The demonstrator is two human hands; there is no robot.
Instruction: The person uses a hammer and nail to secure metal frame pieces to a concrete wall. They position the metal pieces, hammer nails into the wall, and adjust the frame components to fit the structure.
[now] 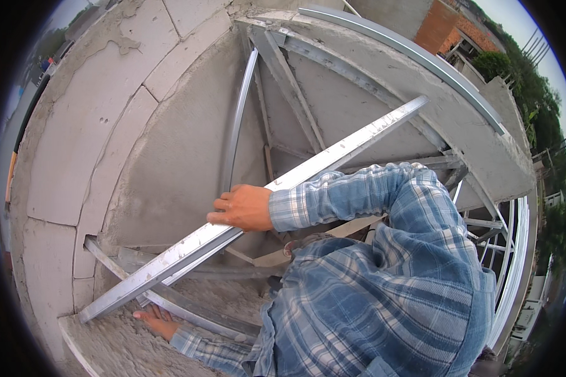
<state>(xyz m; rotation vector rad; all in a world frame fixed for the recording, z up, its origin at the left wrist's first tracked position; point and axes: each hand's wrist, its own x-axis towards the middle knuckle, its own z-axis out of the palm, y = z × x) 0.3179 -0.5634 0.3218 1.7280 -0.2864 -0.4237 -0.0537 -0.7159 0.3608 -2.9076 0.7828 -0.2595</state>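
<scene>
My right hand (242, 207) grips a long silver metal channel (333, 154) near its middle. The channel slants from the lower left up to the upper right, across an opening in a grey wall. My left hand (156, 320) lies low on the rough concrete ledge (107, 342), fingers spread and holding nothing. It sits just below a second metal rail (188, 308) that runs along the ledge. Both arms wear blue plaid sleeves (383, 188), and my plaid-clad torso fills the lower right.
A wall of large grey blocks (100, 125) curves around the left and top. Thin metal frame struts (289, 81) cross the recess behind the channel. A curved metal strip (409, 53) caps the wall top. White railing bars (509, 251), brick buildings and trees lie to the right.
</scene>
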